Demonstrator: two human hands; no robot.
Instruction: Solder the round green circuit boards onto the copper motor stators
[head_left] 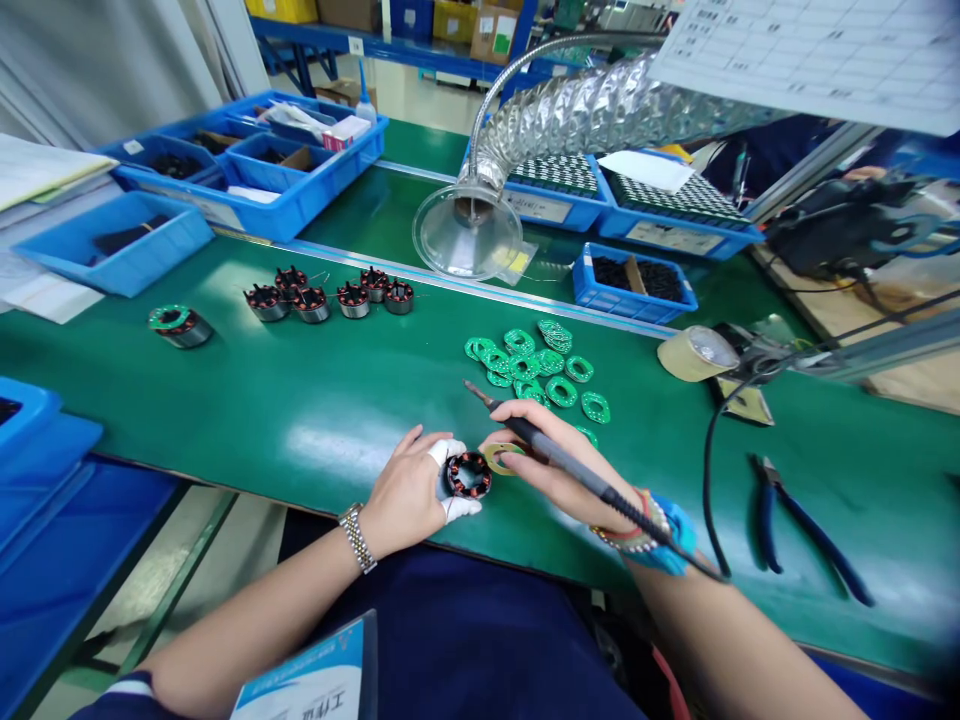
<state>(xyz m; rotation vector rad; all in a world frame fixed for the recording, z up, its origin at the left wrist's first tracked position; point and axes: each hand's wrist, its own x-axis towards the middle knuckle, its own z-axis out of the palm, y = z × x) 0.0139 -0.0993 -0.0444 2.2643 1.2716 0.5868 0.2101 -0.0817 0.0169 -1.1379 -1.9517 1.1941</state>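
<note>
Left hand [405, 495], in white finger cots [459, 508], pinches a copper-wound stator [469, 475] lying round face up, and is the nearer hand to it. Right hand [547, 470] curls closed around a soldering iron [559, 452], touching a green ring [501, 458] just beside the stator; more green rings [536, 365] lie beyond it.

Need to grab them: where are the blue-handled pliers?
In the head view, the blue-handled pliers lie at right on the green mat, beside the black cord, below the tape roll.
</note>
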